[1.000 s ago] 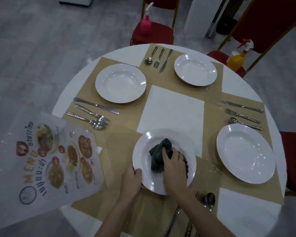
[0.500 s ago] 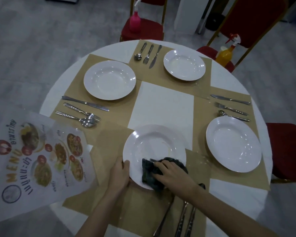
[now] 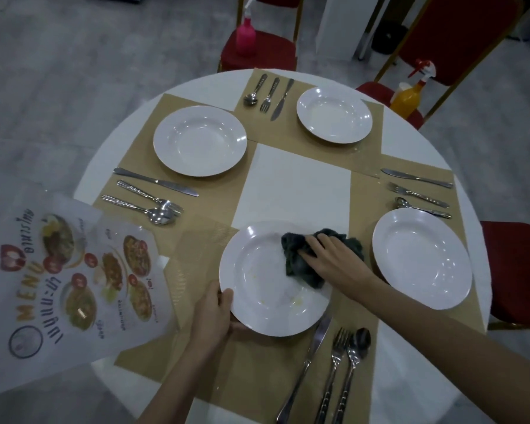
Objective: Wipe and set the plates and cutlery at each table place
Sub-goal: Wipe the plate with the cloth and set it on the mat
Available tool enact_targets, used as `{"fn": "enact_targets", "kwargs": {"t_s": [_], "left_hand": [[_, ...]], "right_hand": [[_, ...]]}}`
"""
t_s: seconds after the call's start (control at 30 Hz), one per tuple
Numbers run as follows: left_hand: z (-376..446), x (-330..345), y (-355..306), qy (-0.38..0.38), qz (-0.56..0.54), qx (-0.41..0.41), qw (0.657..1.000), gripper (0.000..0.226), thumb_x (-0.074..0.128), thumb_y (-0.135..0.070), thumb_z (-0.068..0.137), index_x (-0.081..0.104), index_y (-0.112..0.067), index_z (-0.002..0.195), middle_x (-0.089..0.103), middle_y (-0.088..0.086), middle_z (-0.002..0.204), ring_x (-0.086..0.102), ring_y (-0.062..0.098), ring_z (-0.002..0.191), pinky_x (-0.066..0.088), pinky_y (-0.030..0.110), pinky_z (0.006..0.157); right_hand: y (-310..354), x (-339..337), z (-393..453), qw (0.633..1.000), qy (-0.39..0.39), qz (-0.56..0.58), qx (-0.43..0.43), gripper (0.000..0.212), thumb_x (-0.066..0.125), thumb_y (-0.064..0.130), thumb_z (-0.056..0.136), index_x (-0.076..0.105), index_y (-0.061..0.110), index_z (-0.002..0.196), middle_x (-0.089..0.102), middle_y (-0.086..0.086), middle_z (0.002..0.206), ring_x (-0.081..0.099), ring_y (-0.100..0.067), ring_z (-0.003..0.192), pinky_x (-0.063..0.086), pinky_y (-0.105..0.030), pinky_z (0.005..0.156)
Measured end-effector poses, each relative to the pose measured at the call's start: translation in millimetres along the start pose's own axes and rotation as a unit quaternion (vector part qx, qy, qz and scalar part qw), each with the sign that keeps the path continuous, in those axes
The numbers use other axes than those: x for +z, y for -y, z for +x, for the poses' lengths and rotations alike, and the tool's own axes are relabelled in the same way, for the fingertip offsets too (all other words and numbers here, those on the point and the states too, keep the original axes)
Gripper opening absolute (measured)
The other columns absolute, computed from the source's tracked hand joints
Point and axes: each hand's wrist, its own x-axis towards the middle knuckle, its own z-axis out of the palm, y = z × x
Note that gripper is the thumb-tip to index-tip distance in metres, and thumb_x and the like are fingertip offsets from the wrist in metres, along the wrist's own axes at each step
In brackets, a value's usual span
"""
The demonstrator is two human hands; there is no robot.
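Two hands | left hand (image 3: pixel 210 313) grips plate (image 3: pixel 257 270) | right hand (image 3: pixel 334 264) presses cloth (image 3: pixel 300 255) | "MENU" sheet (image 3: pixel 74 270)

White plate (image 3: pixel 257 289) at 6 o'clock, flat, yellowish smears; dark crumpled cloth (image 3: pixel 300 258) on its 2 o'clock rim.

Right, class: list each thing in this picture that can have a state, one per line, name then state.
near plate: flat on its mat, yellowish smears left in it
cloth: crumpled, pressed on the near plate's right side
right hand: fingers flat on the cloth
left hand: gripping the near plate's left rim
other three plates: set, bare
near cutlery: laid right of the near plate
menu: overhanging the table's left edge
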Motion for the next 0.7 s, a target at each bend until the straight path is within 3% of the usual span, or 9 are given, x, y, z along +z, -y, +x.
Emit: {"fn": "enact_targets", "kwargs": {"t_s": [0.07, 0.13, 0.23, 0.5, 0.6, 0.63, 0.7], "left_hand": [[-1.2, 0.0, -1.3, -0.006, -0.01, 0.001, 1.0, 0.013, 0.04, -0.02, 0.101, 0.053, -0.019, 0.101, 0.066, 0.003, 0.091, 0.07, 0.027, 0.072, 0.055, 0.028, 0.054], [-2.0, 0.8, -6.7, -0.024, -0.013, 0.014, 1.0, 0.014, 0.041, -0.019, 0.101, 0.053, -0.019, 0.093, 0.063, 0.003, 0.083, 0.067, 0.026, 0.07, 0.055, 0.033, 0.055], [3.3, -3.2, -17.5, -0.072, 0.021, 0.025, 0.997, 0.022, 0.043, -0.018, 0.099, 0.049, -0.018, 0.078, 0.052, -0.002, 0.07, 0.052, 0.017, 0.066, 0.041, 0.028, 0.055], [14.5, -2.1, -21.6, -0.108, 0.042, 0.014, 0.993, 0.02, 0.043, -0.017, 0.098, 0.051, -0.005, 0.084, 0.053, 0.001, 0.071, 0.046, 0.014, 0.064, 0.034, 0.024, 0.054], [15.1, 2.5, -16.0, -0.125, 0.03, 0.018, 0.992, 0.019, 0.042, -0.016, 0.098, 0.051, -0.005, 0.086, 0.053, 0.003, 0.073, 0.046, 0.013, 0.064, 0.035, 0.024, 0.054], [14.4, 3.8, -13.8, -0.131, 0.027, 0.016, 0.991, 0.017, 0.041, -0.016, 0.099, 0.05, -0.007, 0.086, 0.052, 0.001, 0.073, 0.046, 0.011, 0.064, 0.034, 0.023, 0.054], [12.1, 5.8, -9.0, -0.144, 0.015, 0.013, 0.989, 0.015, 0.04, -0.016, 0.1, 0.048, -0.009, 0.09, 0.051, 0.0, 0.075, 0.048, 0.011, 0.066, 0.034, 0.023, 0.054]], "right_hand": [[8.5, 3.2, 9.5, 1.0, 0.0, -0.001, 0.028, 0.034, 0.068, 0.006, 0.08, 0.064, 0.007, 0.114, 0.059, -0.019, 0.117, 0.058, -0.031, 0.089, 0.053, -0.039, 0.072], [23.0, 6.6, 12.1, 0.999, 0.015, 0.005, 0.044, 0.033, 0.071, 0.005, 0.077, 0.066, 0.005, 0.11, 0.06, -0.02, 0.116, 0.06, -0.032, 0.089, 0.055, -0.039, 0.071], [30.3, 3.3, 4.1, 0.999, 0.031, 0.008, 0.034, 0.029, 0.075, 0.006, 0.074, 0.069, 0.004, 0.103, 0.062, -0.019, 0.112, 0.061, -0.031, 0.083, 0.056, -0.038, 0.069], [39.3, -15.0, -21.0, 0.993, -0.002, 0.109, -0.041, 0.023, 0.08, 0.003, 0.059, 0.065, 0.015, 0.07, 0.063, -0.012, 0.091, 0.058, -0.024, 0.07, 0.051, -0.035, 0.06], [75.9, -13.6, -23.2, 0.981, -0.04, 0.183, -0.053, 0.01, 0.064, 0.011, 0.071, 0.07, 0.017, 0.076, 0.06, -0.007, 0.089, 0.059, -0.024, 0.073, 0.051, -0.032, 0.061], [91.0, -8.5, -22.3, 0.976, -0.044, 0.206, -0.049, 0.016, 0.058, 0.013, 0.076, 0.072, 0.016, 0.082, 0.06, -0.007, 0.09, 0.058, -0.024, 0.075, 0.051, -0.033, 0.063], [118.3, 1.2, -18.5, 0.97, -0.038, 0.241, -0.019, 0.018, 0.066, 0.011, 0.078, 0.073, 0.015, 0.095, 0.059, -0.008, 0.096, 0.057, -0.026, 0.081, 0.053, -0.036, 0.068]]}}
